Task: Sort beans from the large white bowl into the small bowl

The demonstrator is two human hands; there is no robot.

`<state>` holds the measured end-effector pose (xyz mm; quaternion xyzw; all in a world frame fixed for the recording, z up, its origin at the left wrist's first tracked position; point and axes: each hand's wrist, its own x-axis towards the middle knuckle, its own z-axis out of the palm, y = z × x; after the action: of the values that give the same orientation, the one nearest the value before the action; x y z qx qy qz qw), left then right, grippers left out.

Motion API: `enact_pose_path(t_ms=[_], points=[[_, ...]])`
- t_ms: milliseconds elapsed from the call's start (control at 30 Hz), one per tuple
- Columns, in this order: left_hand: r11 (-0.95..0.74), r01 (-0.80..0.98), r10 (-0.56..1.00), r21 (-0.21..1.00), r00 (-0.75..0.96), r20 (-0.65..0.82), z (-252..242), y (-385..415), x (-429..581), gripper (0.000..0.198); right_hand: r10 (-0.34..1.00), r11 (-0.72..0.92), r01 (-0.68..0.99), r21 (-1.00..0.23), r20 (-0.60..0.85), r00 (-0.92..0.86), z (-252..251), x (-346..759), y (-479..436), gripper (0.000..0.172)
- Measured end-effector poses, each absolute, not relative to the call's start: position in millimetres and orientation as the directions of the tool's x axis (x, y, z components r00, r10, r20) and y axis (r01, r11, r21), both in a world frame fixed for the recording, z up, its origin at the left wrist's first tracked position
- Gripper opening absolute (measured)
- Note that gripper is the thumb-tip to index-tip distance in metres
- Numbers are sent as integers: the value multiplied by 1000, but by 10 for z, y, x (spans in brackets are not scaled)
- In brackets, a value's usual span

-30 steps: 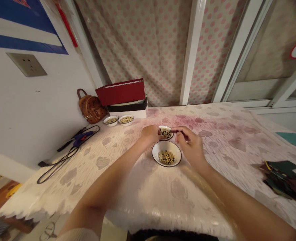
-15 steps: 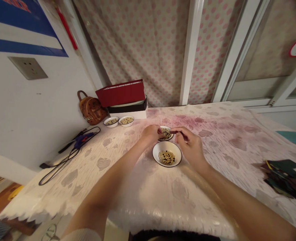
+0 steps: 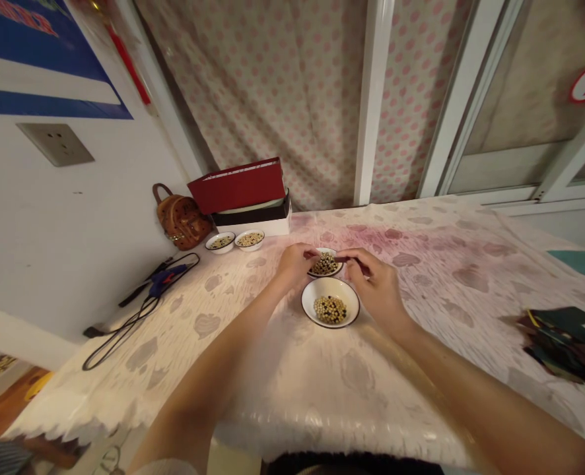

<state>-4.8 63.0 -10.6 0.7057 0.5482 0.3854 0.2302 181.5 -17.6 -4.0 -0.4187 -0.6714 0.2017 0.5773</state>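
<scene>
Two white bowls of mixed beans stand in the middle of the table. The near bowl (image 3: pixel 331 303) holds pale and dark beans. Just behind it is the far bowl (image 3: pixel 325 262). My left hand (image 3: pixel 295 261) is curled against the far bowl's left rim. My right hand (image 3: pixel 379 285) sits to the right of both bowls, its fingers pinched round a thin dark-red stick (image 3: pixel 346 260) whose tip reaches over the far bowl.
Two more small bowls of beans (image 3: pixel 234 240) stand at the back left, before a red box on a black-and-white box (image 3: pixel 247 195) and a brown bag (image 3: pixel 180 220). A blue tool with a black cable (image 3: pixel 150 292) lies left. Dark cloth pieces (image 3: pixel 564 343) lie right.
Both hands stay at the far bowl, with hardly any movement. The camera has tipped slightly, shifting the scene a little.
</scene>
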Motion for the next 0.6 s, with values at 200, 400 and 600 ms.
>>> enact_pose_path(t_ms=[200,400,600], points=[[-173,51,978,984,126,165,-100,302,-25,15,793,572,329,-752,610,16,-46,1804,-190,25],[-116,-123,965,986,220,141,-23,2,47,31,817,560,307,-769,574,-52,-40,1766,-229,28],[-129,-147,952,981,260,164,-32,-33,40,29,831,547,315,-776,549,-91,-77,1761,-214,28]])
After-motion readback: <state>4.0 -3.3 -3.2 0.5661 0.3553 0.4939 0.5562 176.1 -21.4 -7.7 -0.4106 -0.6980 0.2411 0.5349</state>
